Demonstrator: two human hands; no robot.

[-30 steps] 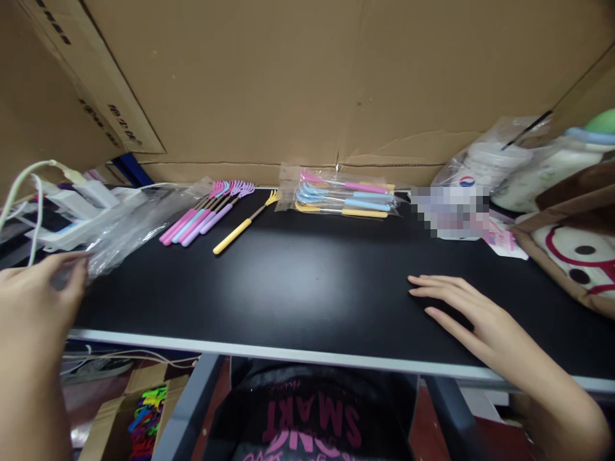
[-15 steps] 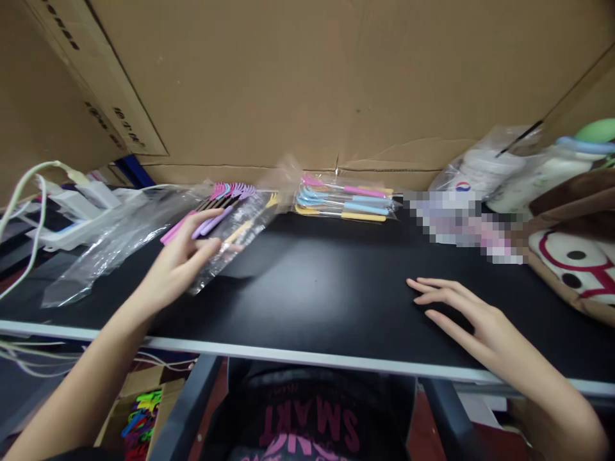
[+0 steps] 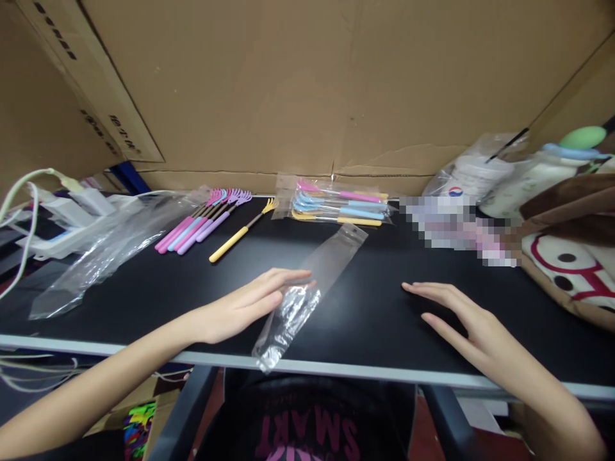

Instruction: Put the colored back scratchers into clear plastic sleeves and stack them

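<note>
A long, clear plastic bag (image 3: 331,262) slants over the middle of the desk, its lower end near the front edge. My left hand (image 3: 240,307) grips it, with a fingertip showing through the film. My right hand (image 3: 461,320) holds nothing; its fingers stretch out over the black desktop, thumb apart. Left of centre lies a yellow back scratcher (image 3: 230,244) with a small claw head. Beside it is a row of pink, blue and purple back scratchers (image 3: 195,230). Several more, bagged back scratchers (image 3: 343,208), are piled at the back.
Flat empty bags (image 3: 96,262) lie at the left by a white power strip (image 3: 72,234) with cables. To the right stand a bagged cup (image 3: 473,176), a bottle (image 3: 519,186) and a brown plush bag (image 3: 571,256). Cardboard (image 3: 269,83) walls the desk's back.
My left hand has carried the clear bag rightward and towards me, away from the loose back scratchers, uncovering the yellow one. My right hand has hardly moved.
</note>
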